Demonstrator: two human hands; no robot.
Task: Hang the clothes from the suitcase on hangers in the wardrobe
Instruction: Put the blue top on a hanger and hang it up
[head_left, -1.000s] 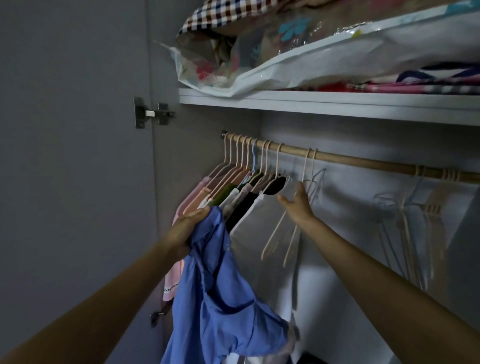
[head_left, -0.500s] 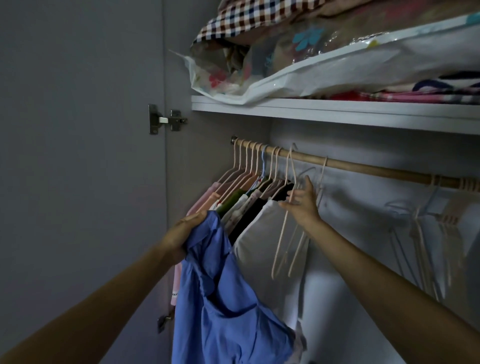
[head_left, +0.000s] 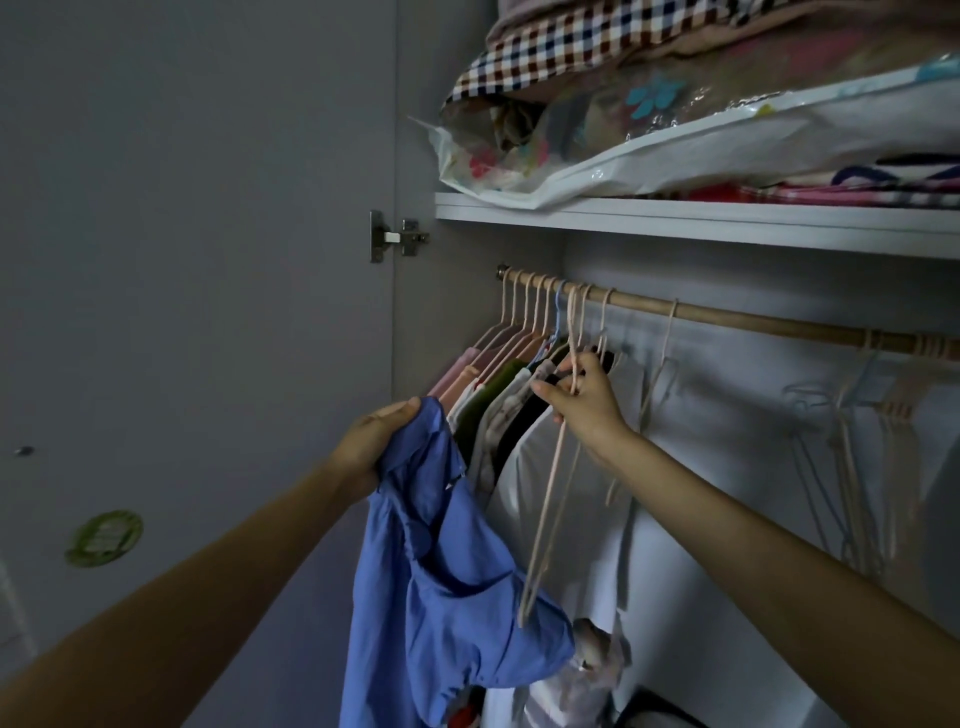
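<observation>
Clothes (head_left: 498, 410) hang in a tight row at the left end of the wooden rail (head_left: 727, 318) inside the wardrobe. The left hand (head_left: 376, 447) grips a blue shirt (head_left: 441, 561) by its top, and the shirt droops down in front of the hung clothes. The right hand (head_left: 584, 400) pinches a pale empty hanger (head_left: 550, 499) just under its hook, beside the row. More empty hangers (head_left: 857, 457) hang far to the right. Above the rail, a white shelf (head_left: 701, 226) holds folded bedding in plastic bags (head_left: 675, 130).
</observation>
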